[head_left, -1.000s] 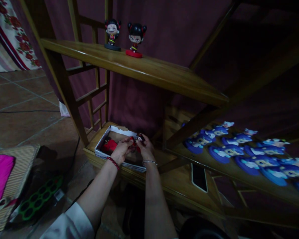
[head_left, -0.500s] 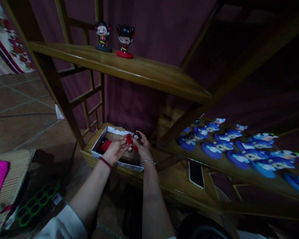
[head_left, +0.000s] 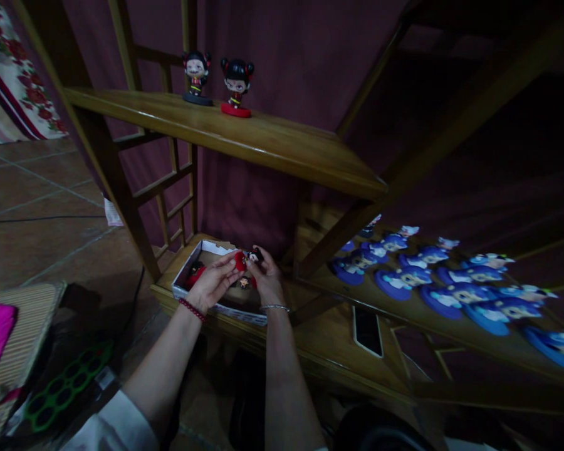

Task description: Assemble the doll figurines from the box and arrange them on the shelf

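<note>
Purple cloth [head_left: 291,75] hangs in dim folds behind a polished wooden shelf [head_left: 282,141]. Above an open white box [head_left: 179,290], a small figurine [head_left: 254,256] is held crosswise, its long axis running between the hands: the left hand [head_left: 214,280] pinches the round red base [head_left: 239,261], the right hand [head_left: 269,275] grips the glossy dark-haired head (plastic, by its look). Another figure [head_left: 244,283] lies below on brown cardboard.

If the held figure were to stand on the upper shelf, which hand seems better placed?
Probably the right hand: it holds the figure near the head, while the left hand holds the red base, which would need freeing.
</note>
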{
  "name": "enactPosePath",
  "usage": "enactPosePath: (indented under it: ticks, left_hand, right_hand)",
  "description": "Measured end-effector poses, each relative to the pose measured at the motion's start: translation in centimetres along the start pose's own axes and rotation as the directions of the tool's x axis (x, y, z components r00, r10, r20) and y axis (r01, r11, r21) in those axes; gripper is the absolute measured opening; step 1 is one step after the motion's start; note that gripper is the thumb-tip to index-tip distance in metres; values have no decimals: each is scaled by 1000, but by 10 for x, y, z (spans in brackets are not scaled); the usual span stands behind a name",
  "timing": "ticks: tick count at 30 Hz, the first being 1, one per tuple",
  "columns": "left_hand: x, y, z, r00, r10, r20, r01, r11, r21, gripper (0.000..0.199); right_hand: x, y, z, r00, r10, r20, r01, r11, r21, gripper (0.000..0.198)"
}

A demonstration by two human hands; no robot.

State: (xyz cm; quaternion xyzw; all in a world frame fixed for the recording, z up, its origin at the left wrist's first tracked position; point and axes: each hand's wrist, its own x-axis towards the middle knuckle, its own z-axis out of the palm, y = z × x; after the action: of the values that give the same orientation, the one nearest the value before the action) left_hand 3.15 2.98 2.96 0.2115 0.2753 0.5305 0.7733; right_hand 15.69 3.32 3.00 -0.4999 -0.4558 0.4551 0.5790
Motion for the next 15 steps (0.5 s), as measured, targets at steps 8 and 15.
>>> enactPosePath:
  ticks: [8, 15]
  left_hand:
    - [-37, 16, 5, 997, 67, 40, -68, 997, 21, 32]
    - [-78, 37, 20, 993, 113, 30, -115, 991, 70, 28]
  right_hand:
    - [-29, -18, 15, 997, -37, 64, 36, 999, 11, 46]
    - [-54, -57, 24, 985, -73, 157, 76, 997, -15, 44]
